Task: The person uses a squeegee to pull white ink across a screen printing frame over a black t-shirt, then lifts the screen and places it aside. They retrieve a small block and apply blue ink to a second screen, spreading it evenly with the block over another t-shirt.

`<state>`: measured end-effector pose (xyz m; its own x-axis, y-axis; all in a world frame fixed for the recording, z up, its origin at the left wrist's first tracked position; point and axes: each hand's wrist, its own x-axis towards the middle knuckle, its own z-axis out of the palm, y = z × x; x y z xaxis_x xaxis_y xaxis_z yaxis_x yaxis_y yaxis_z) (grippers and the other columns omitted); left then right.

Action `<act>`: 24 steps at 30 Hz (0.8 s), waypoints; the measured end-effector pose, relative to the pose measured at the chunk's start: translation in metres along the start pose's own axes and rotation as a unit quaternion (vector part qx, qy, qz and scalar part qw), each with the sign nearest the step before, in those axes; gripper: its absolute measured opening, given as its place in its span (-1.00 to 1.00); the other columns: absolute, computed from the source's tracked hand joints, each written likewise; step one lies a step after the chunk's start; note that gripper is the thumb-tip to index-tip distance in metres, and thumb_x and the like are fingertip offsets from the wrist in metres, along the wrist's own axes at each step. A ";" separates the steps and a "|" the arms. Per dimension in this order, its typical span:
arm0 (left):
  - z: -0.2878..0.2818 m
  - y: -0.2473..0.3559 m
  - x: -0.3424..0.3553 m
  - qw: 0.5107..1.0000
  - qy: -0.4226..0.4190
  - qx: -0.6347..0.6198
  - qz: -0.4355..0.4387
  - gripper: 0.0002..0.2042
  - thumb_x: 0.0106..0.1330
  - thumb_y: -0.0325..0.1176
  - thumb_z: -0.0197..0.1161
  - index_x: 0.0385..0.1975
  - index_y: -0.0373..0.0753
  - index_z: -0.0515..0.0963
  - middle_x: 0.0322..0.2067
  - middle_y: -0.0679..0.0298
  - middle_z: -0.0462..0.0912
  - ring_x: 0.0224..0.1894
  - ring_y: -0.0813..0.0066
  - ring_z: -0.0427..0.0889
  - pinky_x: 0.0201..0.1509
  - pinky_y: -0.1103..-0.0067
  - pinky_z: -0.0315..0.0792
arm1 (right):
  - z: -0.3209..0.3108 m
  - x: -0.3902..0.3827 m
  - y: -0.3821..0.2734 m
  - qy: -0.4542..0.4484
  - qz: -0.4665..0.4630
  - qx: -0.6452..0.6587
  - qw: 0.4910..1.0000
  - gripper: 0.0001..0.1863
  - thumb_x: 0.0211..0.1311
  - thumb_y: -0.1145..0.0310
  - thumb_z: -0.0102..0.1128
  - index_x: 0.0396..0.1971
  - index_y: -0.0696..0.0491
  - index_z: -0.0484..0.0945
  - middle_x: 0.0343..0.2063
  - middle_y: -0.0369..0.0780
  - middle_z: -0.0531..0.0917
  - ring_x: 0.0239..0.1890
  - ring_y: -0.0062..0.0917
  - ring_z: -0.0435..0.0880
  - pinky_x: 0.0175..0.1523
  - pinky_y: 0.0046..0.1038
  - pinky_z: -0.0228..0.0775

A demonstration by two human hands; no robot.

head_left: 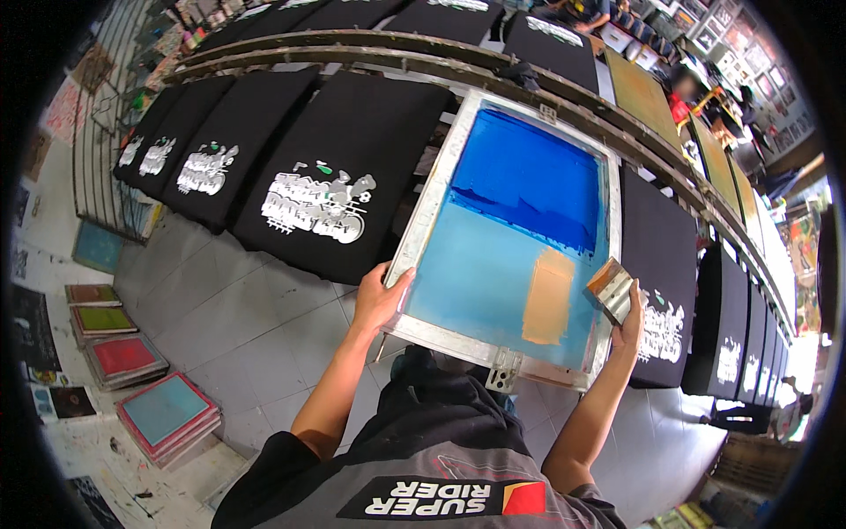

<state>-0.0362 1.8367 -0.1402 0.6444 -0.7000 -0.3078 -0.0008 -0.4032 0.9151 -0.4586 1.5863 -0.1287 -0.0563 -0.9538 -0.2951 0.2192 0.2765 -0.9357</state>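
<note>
A screen printing frame (pixel 435 197) with a pale rim and light blue mesh lies tilted before me, over the row of boards. My left hand (pixel 381 298) is closed on its near left edge, thumb on top. Deep blue tape or emulsion-like colour (pixel 529 172) covers the far half of the mesh, and a beige rectangular patch (pixel 548 298) shows in the near right part. My right hand (pixel 629 324) grips a short squeegee (pixel 612 291) with a metallic body and brownish edge, beside the frame's right rim. Whether those fingers also touch the rim, I cannot tell.
Black shirts (pixel 348 167) with white-grey prints lie on boards to the left, more black shirts (pixel 656 256) to the right. A long rail (pixel 397 62) runs behind them. Stacked coloured screens (pixel 167 410) stand at lower left. A person in red (pixel 679 106) is at the far right.
</note>
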 end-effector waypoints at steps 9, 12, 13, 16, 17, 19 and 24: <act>0.017 -0.001 -0.046 0.994 0.070 0.081 0.035 -0.46 0.31 0.11 0.45 -0.16 -0.38 0.76 -0.45 0.17 0.79 -0.42 0.41 0.75 -0.27 0.46 0.55 | -0.038 -0.040 -0.013 0.059 -0.051 0.005 0.997 -0.51 0.42 0.08 0.37 0.05 0.24 0.67 -0.02 -0.16 0.74 -0.02 -0.48 0.73 0.12 -0.39 0.55; 0.057 -0.001 -0.087 0.996 0.065 0.054 0.041 -0.48 0.32 0.07 0.47 -0.12 -0.38 0.75 -0.48 0.26 0.76 -0.48 0.58 0.68 -0.38 0.56 0.49 | -0.110 -0.044 -0.012 0.058 -0.086 0.032 0.994 -0.51 0.48 0.11 0.30 0.09 0.25 0.64 0.01 -0.15 0.73 0.01 -0.46 0.73 0.12 -0.38 0.56; 0.074 -0.001 -0.098 0.997 0.053 0.047 0.032 -0.48 0.32 0.05 0.47 -0.10 -0.39 0.74 -0.41 0.22 0.78 -0.41 0.56 0.70 -0.31 0.55 0.52 | -0.134 -0.048 -0.015 0.065 -0.102 0.026 0.992 -0.50 0.50 0.11 0.28 0.13 0.25 0.61 0.02 -0.14 0.72 0.02 -0.43 0.73 0.11 -0.35 0.57; 0.130 0.014 -0.132 1.000 0.004 0.030 0.006 -0.49 0.34 0.01 0.48 -0.03 -0.40 0.70 -0.28 0.16 0.81 -0.28 0.52 0.73 -0.18 0.54 0.56 | -0.216 -0.049 -0.023 0.096 -0.121 0.018 0.988 -0.49 0.50 0.09 0.28 0.13 0.25 0.60 0.00 -0.16 0.72 -0.01 -0.43 0.73 0.09 -0.33 0.58; 0.148 0.017 -0.143 0.999 -0.006 0.036 0.002 -0.49 0.34 0.01 0.48 -0.04 -0.41 0.69 -0.29 0.16 0.81 -0.28 0.52 0.73 -0.18 0.54 0.56 | -0.239 -0.051 -0.029 0.099 -0.121 0.021 0.988 -0.50 0.50 0.09 0.28 0.12 0.26 0.60 -0.02 -0.16 0.72 -0.02 -0.43 0.73 0.08 -0.34 0.58; 0.181 0.021 -0.164 0.998 -0.026 0.049 -0.005 -0.48 0.35 0.01 0.48 -0.05 -0.42 0.68 -0.30 0.16 0.80 -0.29 0.51 0.72 -0.18 0.53 0.56 | -0.285 -0.054 -0.041 0.107 -0.123 0.016 0.987 -0.50 0.50 0.08 0.27 0.11 0.26 0.61 -0.04 -0.17 0.72 -0.04 -0.44 0.74 0.07 -0.35 0.57; 0.270 -0.003 -0.203 0.996 -0.054 0.073 0.009 -0.48 0.36 0.01 0.47 -0.07 -0.44 0.69 -0.33 0.15 0.80 -0.30 0.50 0.73 -0.19 0.51 0.57 | -0.368 -0.068 -0.074 0.169 -0.107 0.007 0.980 -0.47 0.48 0.05 0.29 0.12 0.24 0.61 -0.01 -0.17 0.70 0.00 -0.44 0.71 0.10 -0.34 0.54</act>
<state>-0.3737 1.8210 -0.1504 0.5565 -0.7648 -0.3246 -0.1283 -0.4652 0.8759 -0.8299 1.6740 -0.1107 -0.4208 -0.8960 -0.1420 0.1800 0.0710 -0.9811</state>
